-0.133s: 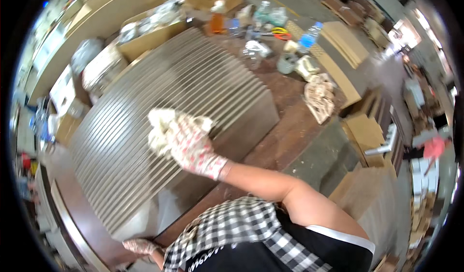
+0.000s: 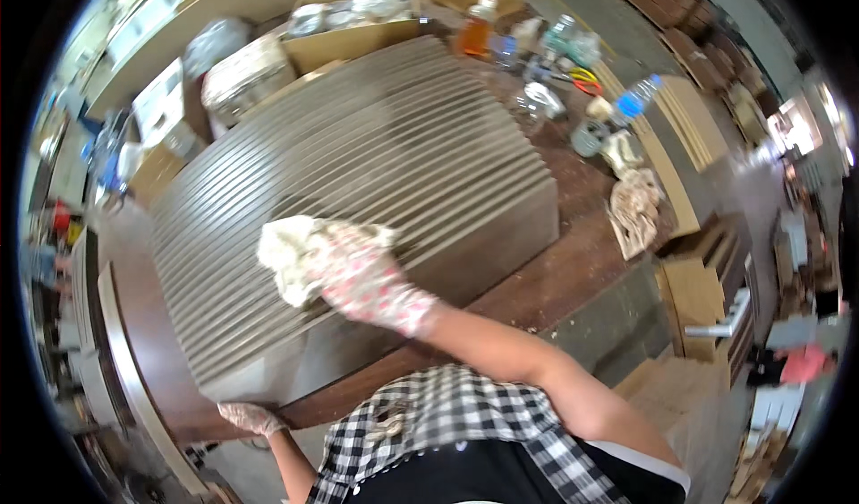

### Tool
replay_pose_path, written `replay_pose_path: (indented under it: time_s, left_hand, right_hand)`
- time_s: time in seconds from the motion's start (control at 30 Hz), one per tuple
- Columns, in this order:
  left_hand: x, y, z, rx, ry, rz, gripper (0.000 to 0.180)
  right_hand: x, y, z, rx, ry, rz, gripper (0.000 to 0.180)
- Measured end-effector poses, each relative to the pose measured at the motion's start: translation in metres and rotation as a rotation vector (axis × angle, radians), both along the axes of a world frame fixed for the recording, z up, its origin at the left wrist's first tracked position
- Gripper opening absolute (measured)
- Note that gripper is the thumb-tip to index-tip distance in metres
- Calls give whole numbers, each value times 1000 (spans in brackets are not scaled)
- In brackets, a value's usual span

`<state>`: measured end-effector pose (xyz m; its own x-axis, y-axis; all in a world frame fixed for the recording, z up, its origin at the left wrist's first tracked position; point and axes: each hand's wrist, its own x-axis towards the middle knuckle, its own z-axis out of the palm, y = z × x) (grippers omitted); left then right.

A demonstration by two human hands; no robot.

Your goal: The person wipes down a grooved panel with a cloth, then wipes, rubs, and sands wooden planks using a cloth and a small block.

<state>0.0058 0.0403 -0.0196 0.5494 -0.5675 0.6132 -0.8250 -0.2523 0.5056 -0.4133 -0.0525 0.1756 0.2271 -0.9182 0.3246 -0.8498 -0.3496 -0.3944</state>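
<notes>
A large stack of grey-brown flat panels [image 2: 358,146], their long edges showing as parallel ridges, fills the brown table [image 2: 514,303] before me. My right hand [image 2: 371,289], in a white glove with pinkish-red spots, is closed on a crumpled white cloth [image 2: 288,252]. It presses the cloth onto the ridged top toward the near side of the stack. The fingertips are partly hidden in the cloth's folds. My left hand [image 2: 250,417], gloved the same way, rests at the table's front edge by the stack's near left corner, fingers stretched out and holding nothing.
Far right on the table are an orange-liquid bottle [image 2: 475,28], a blue-labelled bottle [image 2: 638,98], scissors [image 2: 585,81] and a crumpled rag [image 2: 633,209]. An open carton [image 2: 353,43] of plastic bags stands behind the stack. Cartons [image 2: 693,298] sit at right; a person in pink [image 2: 801,363] is beyond.
The view has shifted, so the stack and table sit further right. My right hand and the cloth have slid a little leftward and nearer across the ridges. My left hand stays near the front corner.
</notes>
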Motion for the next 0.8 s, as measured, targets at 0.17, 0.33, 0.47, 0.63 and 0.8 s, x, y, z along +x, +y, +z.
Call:
replay_pose_path:
  time_s: [0.17,0.33,0.47,0.63,0.8]
  left_hand:
    - [-64,-15,32,63,220,-75,43]
    - [-39,1,16,65,48,-119,43]
    - [-32,4,10,52,90,-120,41]
    - [-53,-1,22,-51,216,13,38]
    - [-79,-4,55,-44,366,68,36]
  right_hand:
    - [-232,23,-31,-267,337,-582,40]
    - [-112,-14,-15,30,459,-229,51]
    - [44,-10,-11,-191,64,282,43]
    - [-36,-11,-15,-622,306,108,22]
    - [-95,4,-26,-147,260,-151,38]
